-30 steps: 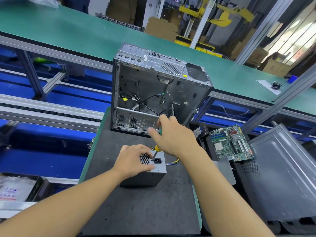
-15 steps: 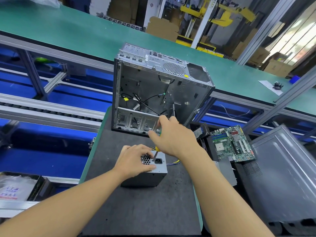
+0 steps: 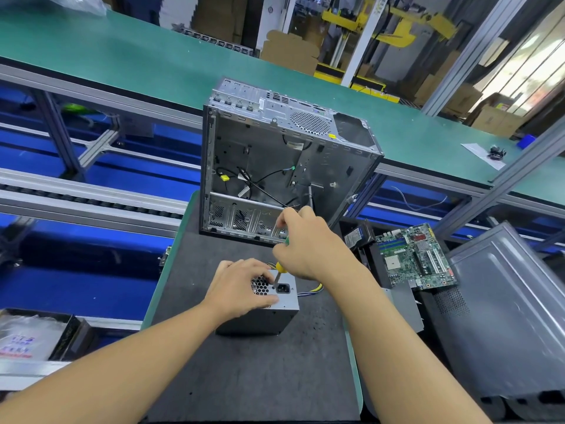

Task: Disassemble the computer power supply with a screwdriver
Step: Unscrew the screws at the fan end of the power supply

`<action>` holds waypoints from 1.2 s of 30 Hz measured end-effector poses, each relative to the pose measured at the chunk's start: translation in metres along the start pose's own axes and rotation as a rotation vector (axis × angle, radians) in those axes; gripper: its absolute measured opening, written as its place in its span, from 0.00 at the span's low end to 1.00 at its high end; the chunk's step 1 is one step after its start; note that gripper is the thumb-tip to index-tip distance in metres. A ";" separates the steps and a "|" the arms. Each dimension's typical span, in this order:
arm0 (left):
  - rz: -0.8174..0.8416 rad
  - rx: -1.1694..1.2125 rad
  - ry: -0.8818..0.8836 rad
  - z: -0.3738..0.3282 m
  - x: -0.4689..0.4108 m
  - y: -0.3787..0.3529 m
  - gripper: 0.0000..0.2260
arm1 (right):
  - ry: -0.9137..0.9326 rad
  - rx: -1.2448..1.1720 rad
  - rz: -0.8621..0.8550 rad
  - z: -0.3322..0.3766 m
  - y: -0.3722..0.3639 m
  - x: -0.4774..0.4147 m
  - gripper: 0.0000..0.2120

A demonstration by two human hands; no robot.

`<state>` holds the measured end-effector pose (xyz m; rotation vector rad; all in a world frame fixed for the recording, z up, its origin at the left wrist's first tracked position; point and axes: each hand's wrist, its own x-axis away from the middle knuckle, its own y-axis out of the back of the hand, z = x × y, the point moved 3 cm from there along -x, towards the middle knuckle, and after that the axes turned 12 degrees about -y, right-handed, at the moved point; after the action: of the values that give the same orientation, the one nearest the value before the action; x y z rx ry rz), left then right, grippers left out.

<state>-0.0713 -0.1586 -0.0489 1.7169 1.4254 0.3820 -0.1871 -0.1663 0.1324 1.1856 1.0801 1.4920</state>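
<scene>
Grey metal box power supply (image 3: 289, 301) stands mid black mat (image 3: 244, 377), socket face up; top face's long side runs L-R. Left hand (image 3: 241, 286) clamps it, fingers curled over the grille. Yellow/green-handled screwdriver (image 3: 279, 267) is near upright, handle tilted away-right, tip at a screw beside the socket. Right hand (image 3: 308, 243) grips the handle. Fingers re-set vs 0.5 s ago, tip unmoved: prob. mid-turn, screw not out yet.

1. An electronics teardown workshop on a factory floor: long green conveyor belt (image 3: 146, 59) and roller track (image 3: 91, 205) on aluminium framing
2. A gutted computer case (image 3: 269, 160), a loose motherboard (image 3: 415, 255) and a grey side panel (image 3: 504, 316) lie about
3. Cardboard boxes (image 3: 290, 52) and yellow machinery (image 3: 400, 24) stand behind
</scene>
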 end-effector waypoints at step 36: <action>-0.002 0.032 0.008 0.003 0.000 -0.002 0.08 | -0.050 0.076 0.039 0.004 0.003 0.005 0.16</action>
<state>-0.0702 -0.1595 -0.0521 1.7415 1.4462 0.3667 -0.1846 -0.1617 0.1370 1.2969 1.0941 1.4549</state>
